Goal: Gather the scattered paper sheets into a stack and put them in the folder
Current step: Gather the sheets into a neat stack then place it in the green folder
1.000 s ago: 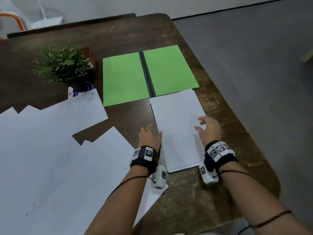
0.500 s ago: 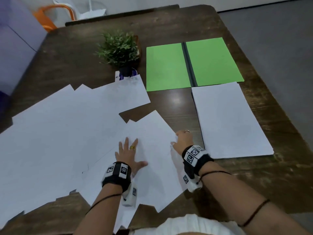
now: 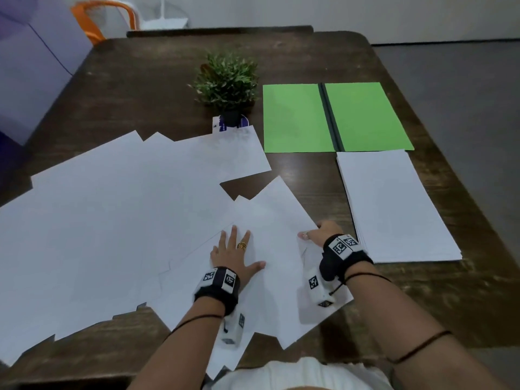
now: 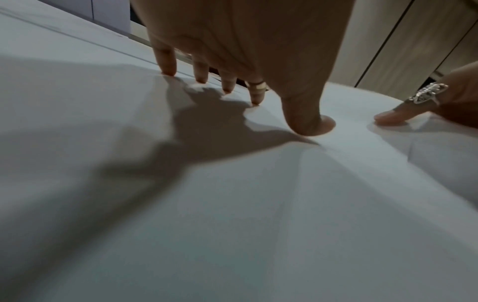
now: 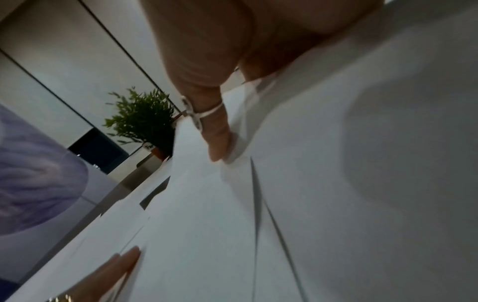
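Observation:
Several loose white paper sheets [image 3: 126, 209] lie overlapping across the left and middle of the dark wooden table [image 3: 309, 60]. My left hand [image 3: 236, 253] presses flat, fingers spread, on the nearest sheet [image 3: 275, 220]. At that sheet's right edge, my right hand [image 3: 320, 233] pinches it: a ringed finger [image 5: 214, 130] lies on top and the other fingers curl behind the edge. A neat white stack [image 3: 394, 206] sits to the right of my right hand. Behind it, the green folder [image 3: 295, 116] lies open with a dark spine.
A small potted plant [image 3: 226, 80] stands left of the folder, on a printed card. The table's right edge runs close beside the stack and folder. An orange chair [image 3: 104, 12] and a purple panel [image 3: 33, 66] are beyond the far left corner.
Both hands left the stack on the right and moved left onto the nearest loose sheet. The left hand spread flat on it and the right hand took its right edge.

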{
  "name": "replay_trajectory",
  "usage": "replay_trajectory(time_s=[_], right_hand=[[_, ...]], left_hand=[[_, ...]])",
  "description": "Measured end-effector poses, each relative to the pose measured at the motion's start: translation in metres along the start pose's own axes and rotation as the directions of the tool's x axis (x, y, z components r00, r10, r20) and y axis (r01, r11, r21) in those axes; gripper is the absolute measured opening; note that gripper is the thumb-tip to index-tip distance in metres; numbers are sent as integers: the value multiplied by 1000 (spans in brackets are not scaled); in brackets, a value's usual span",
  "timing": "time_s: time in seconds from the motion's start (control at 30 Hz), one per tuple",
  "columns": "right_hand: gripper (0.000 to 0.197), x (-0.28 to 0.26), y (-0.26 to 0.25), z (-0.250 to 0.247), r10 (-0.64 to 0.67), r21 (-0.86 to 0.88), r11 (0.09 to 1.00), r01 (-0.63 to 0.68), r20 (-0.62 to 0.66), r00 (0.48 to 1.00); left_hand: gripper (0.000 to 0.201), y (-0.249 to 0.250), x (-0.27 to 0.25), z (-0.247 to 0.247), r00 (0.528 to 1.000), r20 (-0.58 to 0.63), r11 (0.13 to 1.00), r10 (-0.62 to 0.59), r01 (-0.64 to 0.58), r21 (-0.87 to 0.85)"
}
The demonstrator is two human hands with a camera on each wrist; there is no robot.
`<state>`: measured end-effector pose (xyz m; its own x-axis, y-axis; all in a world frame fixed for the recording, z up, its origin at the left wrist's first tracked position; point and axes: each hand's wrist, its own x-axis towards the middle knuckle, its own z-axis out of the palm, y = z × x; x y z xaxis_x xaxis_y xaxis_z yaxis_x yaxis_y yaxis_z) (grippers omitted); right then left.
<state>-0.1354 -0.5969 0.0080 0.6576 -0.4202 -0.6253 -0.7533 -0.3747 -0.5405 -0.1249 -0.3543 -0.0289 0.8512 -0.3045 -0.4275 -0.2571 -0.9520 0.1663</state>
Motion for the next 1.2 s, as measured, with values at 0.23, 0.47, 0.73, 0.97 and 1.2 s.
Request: replay_trajectory(time_s=[0.23, 0.47, 0.73, 0.97, 1.2], right_hand=[[43, -10, 26, 17, 10, 56, 998, -13, 54, 998], [28, -31, 41, 25, -78, 122, 989, 88, -87, 993], [26, -67, 20, -45, -310, 324, 843, 430, -361, 880], [23, -101, -3, -99, -388, 470, 659, 587, -457, 801], [24, -93, 0, -101, -412, 479, 617, 624, -479, 775]], left_hand=[[63, -4, 2, 2, 999, -31, 999, 32, -32, -15], [58, 10, 0, -4, 997, 9, 991, 71, -70, -110], [92, 8, 24, -46, 949, -313, 852, 20, -180, -492], [112, 6, 28, -141, 682, -731, 735, 8, -500, -458], [74, 34, 12, -183, 538, -832, 726, 137, -625, -285]])
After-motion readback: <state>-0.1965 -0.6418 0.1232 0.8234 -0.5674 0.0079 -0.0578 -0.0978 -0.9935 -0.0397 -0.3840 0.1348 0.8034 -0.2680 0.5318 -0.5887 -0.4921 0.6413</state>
